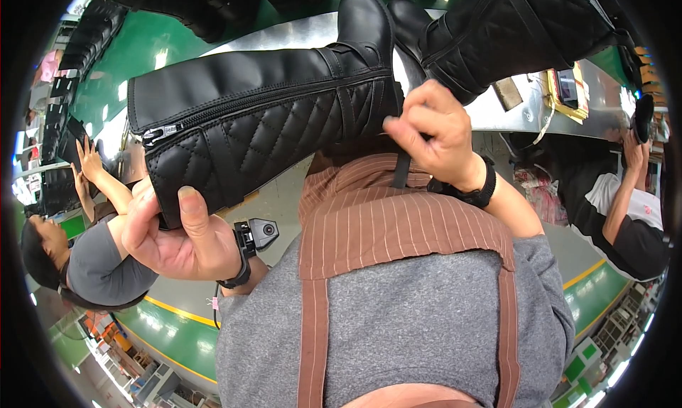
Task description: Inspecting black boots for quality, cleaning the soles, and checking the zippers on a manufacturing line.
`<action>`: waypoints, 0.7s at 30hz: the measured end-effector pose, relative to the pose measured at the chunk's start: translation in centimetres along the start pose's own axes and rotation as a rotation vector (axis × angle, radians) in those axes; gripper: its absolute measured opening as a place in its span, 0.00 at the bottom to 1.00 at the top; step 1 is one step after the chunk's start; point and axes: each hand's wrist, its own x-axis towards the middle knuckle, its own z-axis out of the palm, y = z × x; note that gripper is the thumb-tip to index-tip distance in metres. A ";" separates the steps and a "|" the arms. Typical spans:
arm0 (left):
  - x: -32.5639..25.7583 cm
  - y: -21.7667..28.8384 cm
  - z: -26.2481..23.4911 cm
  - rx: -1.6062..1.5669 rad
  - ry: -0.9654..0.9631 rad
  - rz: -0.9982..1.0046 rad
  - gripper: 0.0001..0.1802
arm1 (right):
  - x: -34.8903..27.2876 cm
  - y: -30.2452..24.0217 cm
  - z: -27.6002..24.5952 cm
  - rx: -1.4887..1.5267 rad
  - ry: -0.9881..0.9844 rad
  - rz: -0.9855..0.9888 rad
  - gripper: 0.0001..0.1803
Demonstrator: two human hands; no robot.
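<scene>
A tall black boot (277, 102) with quilted panels and straps lies sideways in front of me, toe pointing away. Along its shaft the side zipper is closed, with the silver zipper pull (162, 132) at the top opening. My left hand (186, 234) grips the shaft's top edge, thumb on the near side and fingers partly hidden. Beside the heel, my right hand (437, 131) is closed with its fingers curled. A narrow black strip (402, 169) hangs just below that hand; whether the fingers pinch it is unclear.
A second quilted black boot (511, 35) lies at the far right on the shiny metal table (284, 33). A yellow pad with a phone-like device (568, 92) and a small flat block (507, 93) rest near it. Co-workers (106, 259) (618, 202) work on both sides.
</scene>
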 end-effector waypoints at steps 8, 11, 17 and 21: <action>0.2 0.0 -0.2 -0.037 -0.080 0.038 0.15 | 2.5 0.5 1.7 -0.111 -0.036 -0.027 0.12; 0.5 -0.1 -0.2 -0.050 -0.095 0.038 0.13 | 1.9 -0.9 -1.8 -0.119 -0.012 -0.173 0.22; 3.2 0.8 2.4 0.056 -0.182 0.026 0.19 | 5.0 -5.6 -11.8 -0.685 0.348 -0.283 0.17; 6.9 1.6 7.2 0.048 -0.455 0.275 0.23 | 9.5 -6.5 -13.4 -0.764 0.084 -0.175 0.24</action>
